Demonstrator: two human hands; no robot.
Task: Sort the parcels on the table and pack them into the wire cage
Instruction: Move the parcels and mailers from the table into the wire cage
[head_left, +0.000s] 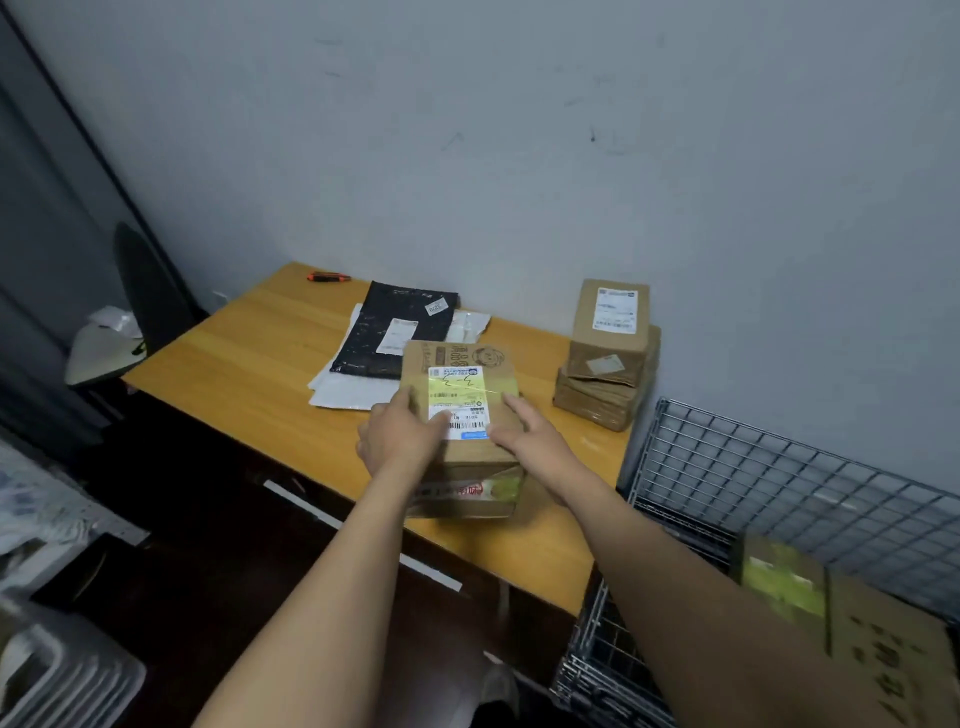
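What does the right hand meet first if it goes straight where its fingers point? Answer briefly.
The right hand rests on the cardboard box; going on, it would cross the box's white label, then probably reach the black mailer bag behind, though depth is unclear.

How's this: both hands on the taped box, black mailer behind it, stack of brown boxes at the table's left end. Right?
No. The head view shows the stack of brown boxes at the table's right end, beside the wire cage. The rest holds: the left hand and right hand are on the taped box, black mailer behind it.
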